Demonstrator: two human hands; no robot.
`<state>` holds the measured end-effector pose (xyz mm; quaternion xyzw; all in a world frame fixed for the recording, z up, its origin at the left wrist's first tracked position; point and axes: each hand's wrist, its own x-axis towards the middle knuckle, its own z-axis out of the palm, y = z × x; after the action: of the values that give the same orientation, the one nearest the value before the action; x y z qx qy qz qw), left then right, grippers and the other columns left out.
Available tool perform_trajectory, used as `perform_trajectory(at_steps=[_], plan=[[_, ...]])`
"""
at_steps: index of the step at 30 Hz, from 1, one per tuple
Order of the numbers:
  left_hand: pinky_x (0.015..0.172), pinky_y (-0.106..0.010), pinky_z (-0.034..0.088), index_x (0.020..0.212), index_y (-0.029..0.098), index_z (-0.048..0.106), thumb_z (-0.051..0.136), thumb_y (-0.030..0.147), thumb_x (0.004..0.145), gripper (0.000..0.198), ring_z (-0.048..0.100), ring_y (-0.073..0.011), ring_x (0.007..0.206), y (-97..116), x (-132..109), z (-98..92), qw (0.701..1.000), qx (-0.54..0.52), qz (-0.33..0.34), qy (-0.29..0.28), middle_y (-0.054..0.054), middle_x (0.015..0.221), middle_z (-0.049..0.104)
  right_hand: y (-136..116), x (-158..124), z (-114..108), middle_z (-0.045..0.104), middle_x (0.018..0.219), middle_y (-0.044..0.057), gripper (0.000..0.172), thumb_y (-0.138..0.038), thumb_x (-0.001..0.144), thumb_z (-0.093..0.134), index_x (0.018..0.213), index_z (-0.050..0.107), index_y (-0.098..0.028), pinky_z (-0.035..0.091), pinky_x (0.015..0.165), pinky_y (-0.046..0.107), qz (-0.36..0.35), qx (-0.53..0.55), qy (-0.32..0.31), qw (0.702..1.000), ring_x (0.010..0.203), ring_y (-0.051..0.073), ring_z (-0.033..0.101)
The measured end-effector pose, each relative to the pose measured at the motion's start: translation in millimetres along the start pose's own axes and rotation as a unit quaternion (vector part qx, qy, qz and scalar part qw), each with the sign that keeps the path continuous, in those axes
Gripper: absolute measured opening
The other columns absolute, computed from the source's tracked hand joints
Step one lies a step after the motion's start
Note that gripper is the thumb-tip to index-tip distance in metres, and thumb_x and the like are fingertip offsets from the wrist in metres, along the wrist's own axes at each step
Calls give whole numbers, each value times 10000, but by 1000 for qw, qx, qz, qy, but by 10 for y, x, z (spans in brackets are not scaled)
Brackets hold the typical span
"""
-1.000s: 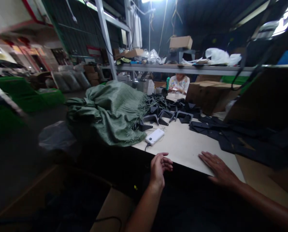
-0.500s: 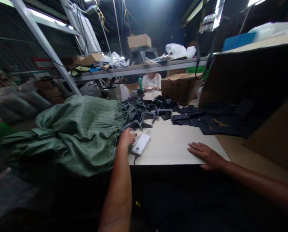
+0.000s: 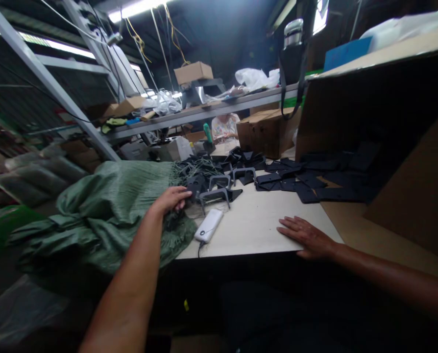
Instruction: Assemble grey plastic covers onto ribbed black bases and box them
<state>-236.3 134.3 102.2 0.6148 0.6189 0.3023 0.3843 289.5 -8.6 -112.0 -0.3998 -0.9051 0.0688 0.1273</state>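
Note:
My left hand (image 3: 171,200) lies open on the fringe of a crumpled green fringed cloth (image 3: 109,215), its fingertips at a black plastic bracket (image 3: 196,187). More angular black brackets (image 3: 215,195) are heaped just past it on the pale table top (image 3: 255,230). A white power bank (image 3: 208,225) with a dark cable sits below and to the right of that hand, not touched by it. My right hand (image 3: 305,239) rests flat on the bare table, fingers spread, near the front edge. Flat black fabric pieces (image 3: 310,184) lie beyond it.
A large cardboard box (image 3: 369,113) stands open at the right of the table. A co-worker (image 3: 224,127) sits at the far end, beside brown cartons (image 3: 266,133). A metal shelf (image 3: 200,110) crosses behind, holding boxes and plastic bags. A plastic bag (image 3: 20,309) lies low at the left.
My left hand has moved away from the power bank, up and left onto the cloth's fringe, and its fingers have opened out. My right hand stays flat on the table. The view has tilted slightly.

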Motion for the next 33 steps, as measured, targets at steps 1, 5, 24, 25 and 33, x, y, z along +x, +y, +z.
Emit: perform_trajectory(at_steps=[1, 5, 24, 25, 33], plan=[[382, -206, 318, 1004, 182, 648, 816, 435, 788, 372, 455, -120, 352, 58, -4, -2, 999, -30, 17, 26, 52, 472, 571, -5, 3, 1, 300, 1735, 152, 961, -257, 751, 728, 1653, 397, -239, 166, 1286, 609, 1, 4, 3, 1000, 1597, 379, 277], [373, -174, 298, 1069, 200, 537, 785, 448, 811, 436, 402, -95, 330, 211, -16, 158, 980, -136, 67, 132, 112, 461, 516, -49, 27, -25, 318, 1727, 155, 987, -193, 695, 736, 1634, 437, -245, 175, 1287, 593, 18, 21, 6, 1000, 1591, 388, 289], [382, -214, 285, 513, 233, 271, 542, 444, 1058, 643, 268, -48, 349, 1041, 42, 1663, 908, -386, 93, 131, 76, 440, 265, -90, 15, 67, 316, 1733, 127, 1029, -73, 648, 706, 1624, 448, -272, 156, 1309, 582, 29, 49, 37, 998, 1609, 362, 257], [383, -218, 288, 509, 237, 253, 545, 465, 1050, 656, 269, -50, 347, 1032, 81, 1768, 912, -378, 92, 130, 74, 438, 255, -88, 11, 79, 312, 1735, 119, 1035, -69, 647, 703, 1626, 443, -279, 153, 1311, 580, 29, 51, 42, 997, 1610, 359, 254], [361, -199, 271, 700, 232, 455, 673, 584, 922, 469, 329, -70, 327, 812, 94, 1308, 944, -226, 90, 222, 81, 443, 442, -67, -17, 119, 298, 1739, 117, 1057, -83, 637, 688, 1636, 417, -295, 183, 1305, 596, 15, 48, 62, 997, 1605, 361, 270]])
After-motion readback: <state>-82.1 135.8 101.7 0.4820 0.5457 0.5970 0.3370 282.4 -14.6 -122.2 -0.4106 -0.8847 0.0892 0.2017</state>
